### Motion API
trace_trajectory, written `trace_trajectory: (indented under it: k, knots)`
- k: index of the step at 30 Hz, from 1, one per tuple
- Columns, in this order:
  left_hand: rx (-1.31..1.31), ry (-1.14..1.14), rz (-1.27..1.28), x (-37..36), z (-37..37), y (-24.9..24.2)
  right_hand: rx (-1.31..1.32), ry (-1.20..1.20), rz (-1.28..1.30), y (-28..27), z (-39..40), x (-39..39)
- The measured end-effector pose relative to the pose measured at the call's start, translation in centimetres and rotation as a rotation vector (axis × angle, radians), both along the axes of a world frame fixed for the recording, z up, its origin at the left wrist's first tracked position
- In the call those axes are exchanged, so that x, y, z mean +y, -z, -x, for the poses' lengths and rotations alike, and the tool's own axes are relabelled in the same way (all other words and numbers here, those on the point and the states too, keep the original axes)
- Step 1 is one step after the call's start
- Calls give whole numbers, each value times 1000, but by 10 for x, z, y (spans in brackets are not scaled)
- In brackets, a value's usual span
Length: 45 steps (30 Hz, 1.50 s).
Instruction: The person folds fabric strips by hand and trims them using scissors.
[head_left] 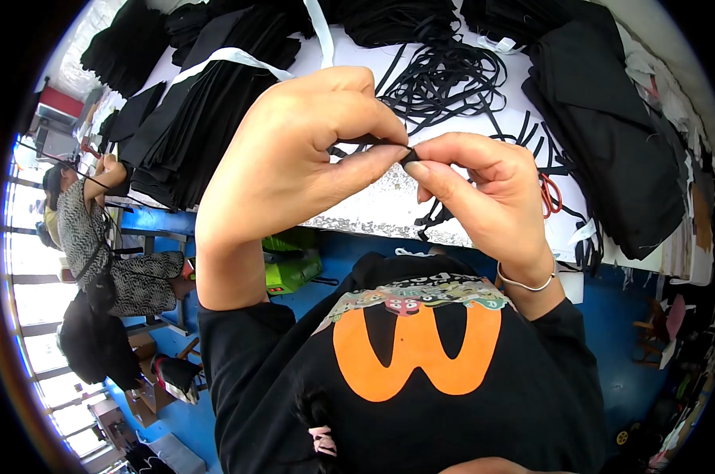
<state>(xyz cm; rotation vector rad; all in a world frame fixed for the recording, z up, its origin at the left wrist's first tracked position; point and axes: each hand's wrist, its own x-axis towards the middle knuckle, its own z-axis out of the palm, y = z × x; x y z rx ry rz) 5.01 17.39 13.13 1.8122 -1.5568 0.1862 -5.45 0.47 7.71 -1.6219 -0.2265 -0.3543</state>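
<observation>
In front of my chest, both hands meet over the table, pinching a narrow black strap [410,156] between thumbs and fingertips. My left hand [286,158] grips it from the left, and part of the strap shows inside its curled fingers. From the right, my right hand [488,189] holds the strap's end between thumb and forefinger, a bracelet on its wrist. Just beyond the hands lies a loose tangle of black straps [444,87]. A pair of scissors with red handles [550,195] rests right of my right hand, partly hidden by it.
Stacked black fabric pieces [195,118] fill the table's left side, crossed by a white strip [235,55]. Folded black cloth [602,118] lies at right. The white table [357,213] has a worn front edge. A green object [290,268] is below; another person [89,221] is at left.
</observation>
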Motion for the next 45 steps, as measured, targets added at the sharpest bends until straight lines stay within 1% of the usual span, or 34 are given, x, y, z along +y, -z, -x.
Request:
trace_trajectory:
  k: [3, 8, 12, 19, 21, 24, 27, 28, 30, 33, 34, 36, 38, 39, 40, 41, 44, 45]
  knots:
    - [-5, -47, 24, -2, 4, 0, -18, 41, 38, -2, 0, 3]
    - [33, -112, 65, -1, 10, 4, -46, 71, 30, -1, 2, 5]
    - [75, -106, 97, -1, 12, 6, -62, 84, 15, 2, 3, 5]
    - [87, -84, 53, 1, 12, 8, -56, 110, -8, 6, 5, 7]
    - [83, -83, 51, 0, 11, 7, -83, 107, 19, 6, 5, 6]
    - [68, -68, 67, -3, 10, 8, -93, 135, 6, 7, 4, 7]
    - [75, -94, 140, -10, 14, 12, -125, 195, 48, 7, 3, 7]
    - [30, -136, 165, -11, 17, 14, -126, 199, 48, 7, 2, 7]
    - [-32, -209, 207, -14, 23, 19, -207, 267, 53, 10, -1, 8]
    - [-64, -246, 299, -19, 28, 28, -285, 335, 87, 11, -4, 8]
    - [-62, -249, 299, -21, 29, 32, -282, 332, 88, 11, -7, 8]
    - [-106, -276, 395, -25, 32, 37, -451, 398, 149, 12, -13, 5]
    - [-121, -246, 400, -25, 34, 40, -461, 399, 133, 12, -15, 4]
    - [-120, -232, 394, -25, 34, 40, -472, 403, 116, 12, -16, 3]
    - [-118, -217, 389, -25, 33, 41, -410, 409, 20, 10, -15, 7]
    - [-116, -203, 383, -24, 33, 41, -408, 405, 21, 11, -17, 6]
    - [48, -289, 374, -25, 33, 40, -414, 406, 44, 12, -21, 4]
    - [48, -294, 374, -25, 30, 41, -414, 401, 44, 13, -22, 4]
